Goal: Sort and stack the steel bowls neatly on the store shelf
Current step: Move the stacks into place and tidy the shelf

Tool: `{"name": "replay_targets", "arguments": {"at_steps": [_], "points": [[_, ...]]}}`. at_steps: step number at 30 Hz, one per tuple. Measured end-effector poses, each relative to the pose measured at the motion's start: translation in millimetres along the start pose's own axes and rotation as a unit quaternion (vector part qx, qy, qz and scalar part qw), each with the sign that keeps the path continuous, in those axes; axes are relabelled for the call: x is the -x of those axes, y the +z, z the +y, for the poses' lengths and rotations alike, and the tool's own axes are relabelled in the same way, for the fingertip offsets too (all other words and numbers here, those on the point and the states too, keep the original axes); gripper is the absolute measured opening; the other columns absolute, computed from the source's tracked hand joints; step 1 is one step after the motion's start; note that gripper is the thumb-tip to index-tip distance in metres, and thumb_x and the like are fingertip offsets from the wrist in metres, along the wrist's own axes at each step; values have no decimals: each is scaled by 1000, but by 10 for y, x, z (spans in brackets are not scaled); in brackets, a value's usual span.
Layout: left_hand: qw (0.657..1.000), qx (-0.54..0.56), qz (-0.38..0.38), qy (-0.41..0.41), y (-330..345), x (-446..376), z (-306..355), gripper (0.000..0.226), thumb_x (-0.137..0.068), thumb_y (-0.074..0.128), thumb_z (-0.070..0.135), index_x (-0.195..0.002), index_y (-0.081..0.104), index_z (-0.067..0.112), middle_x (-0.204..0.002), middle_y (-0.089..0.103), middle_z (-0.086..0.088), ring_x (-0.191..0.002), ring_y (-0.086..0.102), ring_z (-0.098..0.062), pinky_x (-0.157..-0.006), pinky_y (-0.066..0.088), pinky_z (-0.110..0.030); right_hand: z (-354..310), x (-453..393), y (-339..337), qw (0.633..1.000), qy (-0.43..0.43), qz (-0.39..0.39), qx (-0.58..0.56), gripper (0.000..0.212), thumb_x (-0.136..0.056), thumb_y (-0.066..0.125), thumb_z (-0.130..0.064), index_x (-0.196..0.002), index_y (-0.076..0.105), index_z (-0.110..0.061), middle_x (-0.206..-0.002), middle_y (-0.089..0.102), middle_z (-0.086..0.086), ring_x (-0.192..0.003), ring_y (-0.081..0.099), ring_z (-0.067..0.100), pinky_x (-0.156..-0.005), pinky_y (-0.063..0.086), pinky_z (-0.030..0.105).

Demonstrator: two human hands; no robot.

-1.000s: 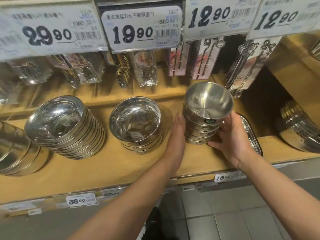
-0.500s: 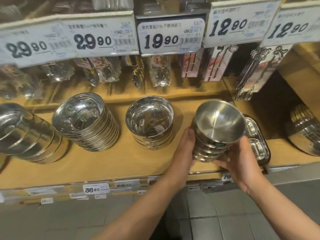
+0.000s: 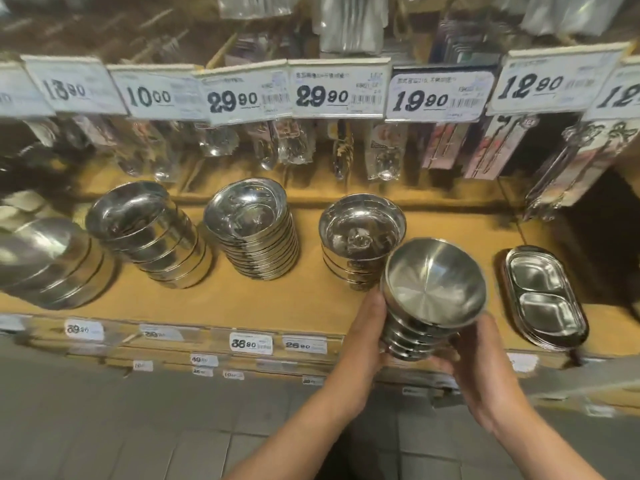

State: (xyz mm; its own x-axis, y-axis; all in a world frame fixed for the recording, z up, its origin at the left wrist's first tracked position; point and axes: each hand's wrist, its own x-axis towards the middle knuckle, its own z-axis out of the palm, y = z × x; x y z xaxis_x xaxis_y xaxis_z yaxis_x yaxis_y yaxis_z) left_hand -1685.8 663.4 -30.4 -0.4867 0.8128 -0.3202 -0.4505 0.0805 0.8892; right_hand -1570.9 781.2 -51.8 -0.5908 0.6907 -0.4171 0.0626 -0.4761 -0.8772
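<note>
Both my bare forearms reach up from the lower edge and angle toward each other. My left hand (image 3: 369, 336) presses its palm and fingers against the left side of a short stack of brushed steel bowls (image 3: 433, 292); my right hand (image 3: 476, 362) cups the stack's lower right from beneath, fingers curled around it.

The stack of steel bowls (image 3: 429, 299) is silver-grey with a brushed, radial shine inside. The wooden shelf (image 3: 277, 299) is yellow-brown. The price tags (image 3: 337, 88) are white with black digits. The divided tray (image 3: 543, 299) is silver. The floor tiles (image 3: 138, 427) are grey.
</note>
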Motion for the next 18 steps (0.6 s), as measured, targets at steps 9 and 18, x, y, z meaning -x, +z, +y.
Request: {"name": "replay_targets", "arguments": {"at_steps": [9,18], "points": [[997,28,75,12,-518,354,37,41,-89,42,73,-121,62,56,-124,66,29,-111,61,13,-82,59,-24,151,173,626,998,-13,-54,35,28,-103,40,-53,-100,66,-63,-110,70,-31,-104,66,-1,-77,59,38],[995,19,92,9,-884,473,157,45,-87,39,75,-124,58,58,-129,64,27,-114,60,11,-110,43,-52,253,153,1039,997,-24,-68,35,32,-107,39,-43,-104,66,-60,-112,71,-23,-115,62,14,-81,61,46]]}}
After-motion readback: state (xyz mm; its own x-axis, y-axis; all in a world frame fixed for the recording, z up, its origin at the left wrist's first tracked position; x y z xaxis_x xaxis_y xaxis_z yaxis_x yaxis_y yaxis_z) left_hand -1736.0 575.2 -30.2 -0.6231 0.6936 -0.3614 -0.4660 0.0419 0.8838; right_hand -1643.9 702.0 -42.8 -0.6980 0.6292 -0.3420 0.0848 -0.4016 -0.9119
